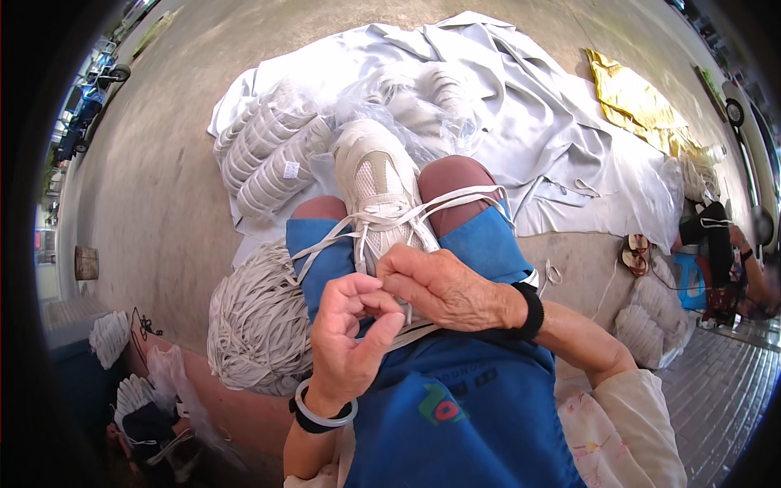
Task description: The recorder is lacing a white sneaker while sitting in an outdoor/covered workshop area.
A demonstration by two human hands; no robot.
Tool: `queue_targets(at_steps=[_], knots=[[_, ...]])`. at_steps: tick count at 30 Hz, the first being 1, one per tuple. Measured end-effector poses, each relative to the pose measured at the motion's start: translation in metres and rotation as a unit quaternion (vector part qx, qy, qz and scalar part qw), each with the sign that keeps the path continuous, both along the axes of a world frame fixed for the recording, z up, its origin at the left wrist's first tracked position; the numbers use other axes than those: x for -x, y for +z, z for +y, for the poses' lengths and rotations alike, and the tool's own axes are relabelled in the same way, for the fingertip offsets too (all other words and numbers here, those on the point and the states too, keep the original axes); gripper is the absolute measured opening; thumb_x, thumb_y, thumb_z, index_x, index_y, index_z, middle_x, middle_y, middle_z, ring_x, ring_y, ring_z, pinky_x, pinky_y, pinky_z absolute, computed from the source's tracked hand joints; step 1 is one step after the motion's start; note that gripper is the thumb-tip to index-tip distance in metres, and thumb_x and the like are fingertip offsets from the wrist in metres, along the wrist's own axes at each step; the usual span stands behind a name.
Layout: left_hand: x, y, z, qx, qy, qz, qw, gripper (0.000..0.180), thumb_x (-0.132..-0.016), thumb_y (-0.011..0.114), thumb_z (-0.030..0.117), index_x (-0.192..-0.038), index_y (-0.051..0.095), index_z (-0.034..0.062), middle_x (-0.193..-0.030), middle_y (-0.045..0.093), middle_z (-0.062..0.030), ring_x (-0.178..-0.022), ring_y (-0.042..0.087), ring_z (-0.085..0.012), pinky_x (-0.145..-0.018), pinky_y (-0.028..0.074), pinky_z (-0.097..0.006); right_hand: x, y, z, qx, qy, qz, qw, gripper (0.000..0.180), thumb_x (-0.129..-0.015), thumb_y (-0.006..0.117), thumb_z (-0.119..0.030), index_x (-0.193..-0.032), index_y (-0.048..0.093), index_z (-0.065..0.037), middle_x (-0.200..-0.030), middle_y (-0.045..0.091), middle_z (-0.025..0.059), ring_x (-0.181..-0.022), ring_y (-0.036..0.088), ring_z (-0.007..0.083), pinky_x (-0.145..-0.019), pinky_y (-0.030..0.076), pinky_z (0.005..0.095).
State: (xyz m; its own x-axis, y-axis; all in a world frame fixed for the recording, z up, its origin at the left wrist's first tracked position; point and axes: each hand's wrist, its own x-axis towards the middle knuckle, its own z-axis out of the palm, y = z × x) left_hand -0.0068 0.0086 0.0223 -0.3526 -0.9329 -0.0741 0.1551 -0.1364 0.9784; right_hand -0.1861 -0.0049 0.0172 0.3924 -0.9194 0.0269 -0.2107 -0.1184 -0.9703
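Being steadied, seemingly, between knees (457,180), the shoe (376,183) is overlapped by left hand (348,329) and right hand (452,291) (each grip's hold cannot be told).

The one view looks from the left side of the wearer's head, upright, facing steeply down past the blue cloth apron (508,398) and forward. The bare left hand (343,346) and bare right hand (451,293) lie near the lens, around the middle; the off-white mesh shoe (382,183) sits just beyond. Farther out, the silvery-white cloth sheet (541,102) spreads across the upper part. The wide fisheye bends pale grey-brown ground (154,179) toward dark edges.
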Motion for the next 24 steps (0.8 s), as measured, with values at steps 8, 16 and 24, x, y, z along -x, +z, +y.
queue_targets(at_steps=[8,16,24], knots=[[0.007,-0.004,-0.038,-0.130,-0.191,-0.187,0.955,0.036,-0.103,0.047,0.032,-0.105,0.061,-0.0008,-0.077,0.063,-0.0049,-0.057,0.055,-0.0070,-0.052,0.044,-0.020,-0.039,0.065,0.058,-0.253,0.429,-0.387,0.776,0.019,-0.087,0.065,-0.011,-0.105,0.063,-0.006,-0.091,0.068,0.0121,-0.075,0.060,0.0254,-0.069,0.047,0.0347],[-0.019,0.010,-0.015,-0.224,-0.147,0.002,0.964,0.025,-0.102,0.050,0.022,-0.094,0.060,0.0005,-0.054,0.045,0.0050,-0.041,0.037,-0.0023,-0.039,0.029,-0.018,0.011,0.041,0.051,-0.025,0.153,-0.158,0.975,0.015,-0.093,0.057,-0.010,-0.105,0.060,-0.001,-0.091,0.061,0.0160,-0.084,0.062,0.0335,-0.071,0.051,0.0378],[0.053,0.044,0.044,-0.023,-0.572,0.165,0.803,0.019,-0.100,0.052,0.018,-0.095,0.058,0.0011,-0.074,0.062,-0.0068,-0.060,0.059,-0.0239,-0.055,0.044,-0.032,-0.006,0.010,0.032,-0.493,-0.108,-0.394,0.768,0.037,-0.105,0.041,-0.030,-0.118,0.054,0.002,-0.074,0.063,0.0031,-0.047,0.050,0.0075,-0.044,0.041,0.0212]])
